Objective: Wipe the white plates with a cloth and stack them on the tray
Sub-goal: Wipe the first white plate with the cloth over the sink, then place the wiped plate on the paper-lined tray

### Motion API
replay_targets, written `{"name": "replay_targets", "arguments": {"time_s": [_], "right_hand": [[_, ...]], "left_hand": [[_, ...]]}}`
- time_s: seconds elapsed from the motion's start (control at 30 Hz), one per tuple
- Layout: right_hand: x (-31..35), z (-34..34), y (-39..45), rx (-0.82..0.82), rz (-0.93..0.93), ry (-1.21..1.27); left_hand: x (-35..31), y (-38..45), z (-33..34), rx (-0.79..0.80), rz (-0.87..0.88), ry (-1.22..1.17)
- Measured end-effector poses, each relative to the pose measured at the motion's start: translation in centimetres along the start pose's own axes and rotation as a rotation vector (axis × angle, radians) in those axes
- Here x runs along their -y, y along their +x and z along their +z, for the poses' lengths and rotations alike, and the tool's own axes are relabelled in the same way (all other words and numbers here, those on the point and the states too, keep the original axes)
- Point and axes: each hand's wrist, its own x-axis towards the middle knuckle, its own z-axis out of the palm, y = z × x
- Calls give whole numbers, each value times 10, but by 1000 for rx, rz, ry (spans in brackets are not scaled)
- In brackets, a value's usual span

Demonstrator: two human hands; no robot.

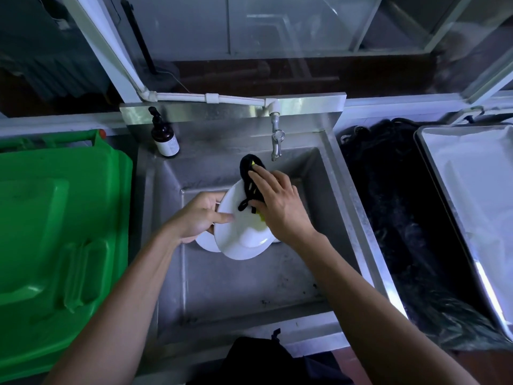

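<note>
Steel sink [327, 207] walls crowd the work; the tray [433, 173] sits well apart to the right with open room. The white plate [238, 245] looks stiff, slick and breakable: left hand [198, 216] grips its rim, right hand [280, 204] presses the soft black cloth [249, 173] flat on it.

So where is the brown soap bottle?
The bottle stands on the sink's back left corner ledge, between the green bin and the tap.
</note>
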Motion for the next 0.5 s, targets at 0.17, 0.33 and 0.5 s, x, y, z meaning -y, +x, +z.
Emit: {"name": "replay_targets", "arguments": {"time_s": [0.17, 0.33, 0.5], "right_hand": [[-15, -4, -16, -25, 39, -23], [-58, -20, -49, -49, 152, -32], [-117, -45, -86, -95, 289, -33]], "left_hand": [[0, 15, 17, -27, 5, 185], [-8, 37, 54, -107, 63, 790], [-24, 56, 113, -109, 221, 1208]]}}
